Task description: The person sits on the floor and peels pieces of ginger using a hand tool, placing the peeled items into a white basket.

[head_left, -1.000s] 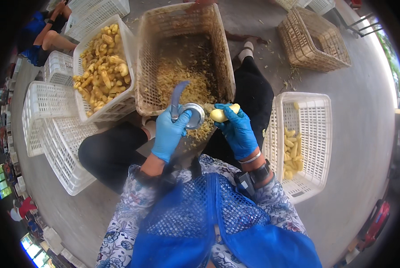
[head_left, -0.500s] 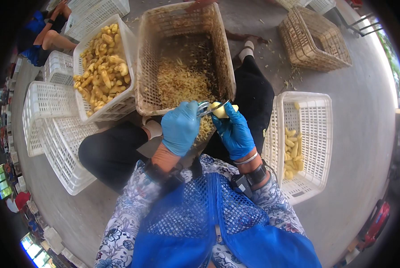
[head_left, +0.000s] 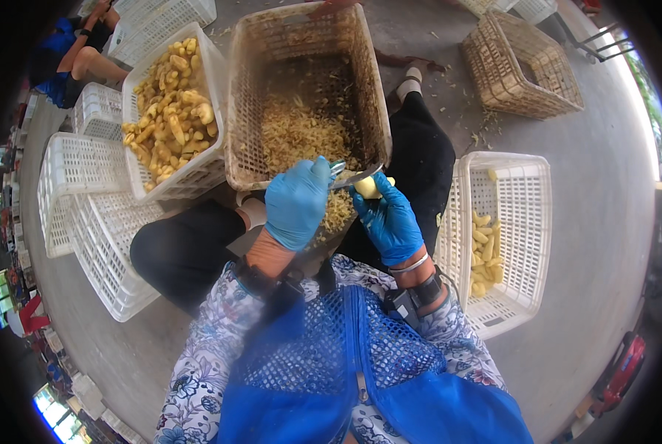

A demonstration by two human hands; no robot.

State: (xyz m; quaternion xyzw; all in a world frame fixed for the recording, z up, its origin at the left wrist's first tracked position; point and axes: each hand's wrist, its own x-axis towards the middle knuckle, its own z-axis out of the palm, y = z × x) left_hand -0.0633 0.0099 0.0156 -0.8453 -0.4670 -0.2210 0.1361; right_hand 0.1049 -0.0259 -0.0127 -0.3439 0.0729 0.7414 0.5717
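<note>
My left hand [head_left: 298,201], in a blue glove, is closed on a metal tool [head_left: 337,169], whose curved blade [head_left: 357,176] lies against a pale yellow peeled root [head_left: 369,189]. My right hand [head_left: 384,218], also gloved in blue, grips that root, its fingers wrapped round the lower part. Just beyond both hands a stained crate [head_left: 379,126] holds shavings [head_left: 301,137] on its bottom. At the left a white crate [head_left: 213,74] is heaped with unpeeled yellow roots [head_left: 172,111]. At the right a white crate [head_left: 523,185] holds several pale pieces [head_left: 485,255].
Stacked white baskets [head_left: 102,244] stand by my left knee. A stained basket [head_left: 516,66] is at the back right. A co-worker [head_left: 79,55] sits at upper left, and another person's hand [head_left: 331,9] shows at the top. My legs [head_left: 420,148] flank the middle crate.
My left hand has moved right and turned over, bringing the blade from upright onto the root. My right hand has shifted slightly left with the root still in it.
</note>
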